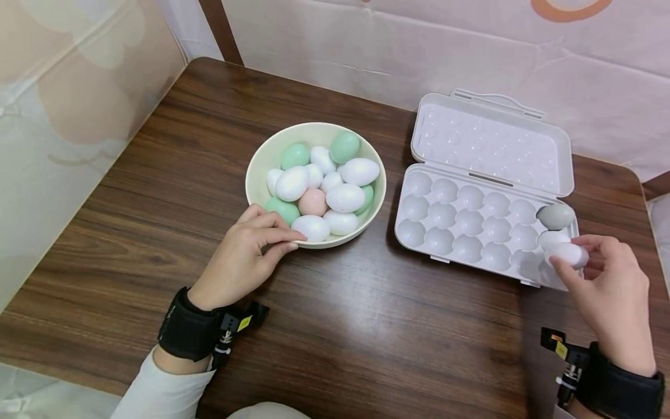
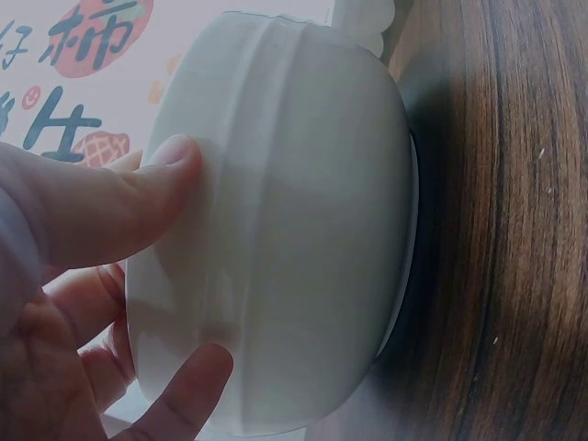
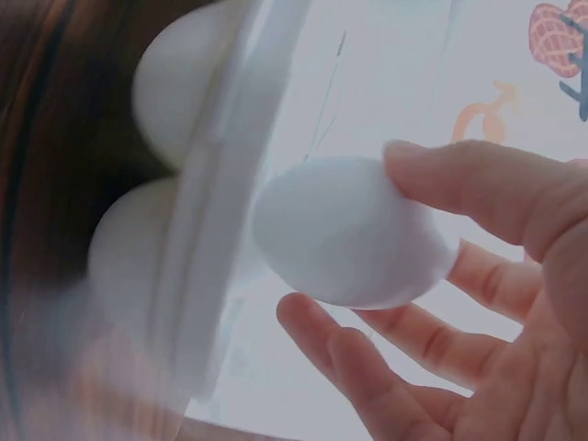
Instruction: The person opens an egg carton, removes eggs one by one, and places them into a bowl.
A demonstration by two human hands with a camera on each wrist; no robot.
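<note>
The right hand point(image 1: 615, 291) holds a white egg point(image 1: 567, 254) pinched between thumb and fingertips, at the near right corner of the egg tray point(image 1: 471, 224); the right wrist view shows the same white egg point(image 3: 354, 230) gripped by the thumb above and the fingers point(image 3: 367, 367) below, just beside the tray's rim, and whether it touches the tray cannot be told. The egg tray is a white plastic case lying on the desk point(image 1: 340, 326) with its lid point(image 1: 489, 142) hinged open and leaning back towards the wall. In its right-hand column a grey egg point(image 1: 556, 216) sits in the far cell and a second white egg point(image 1: 552, 237) sits in the cell next to it, just behind the held egg; the other cells in view hold nothing. The left hand point(image 1: 243, 256) rests on the desk against the near left side of the bowl point(image 1: 259, 160), fingers lightly curved along its wall and the index fingertip lying at the rim; the left wrist view confirms the thumb point(image 2: 138, 197) and a finger pressed flat to the outer wall of the bowl point(image 2: 303, 230), without a clamped grip. The bowl is pale cream and stands left of the tray, apart from it. It holds a heap of eggs: mostly white, several green eggs point(image 1: 344, 146), and one pink egg point(image 1: 313, 202) near the middle. The two hands are well apart, one at each vessel. Both wrists wear black straps point(image 1: 188, 331).
</note>
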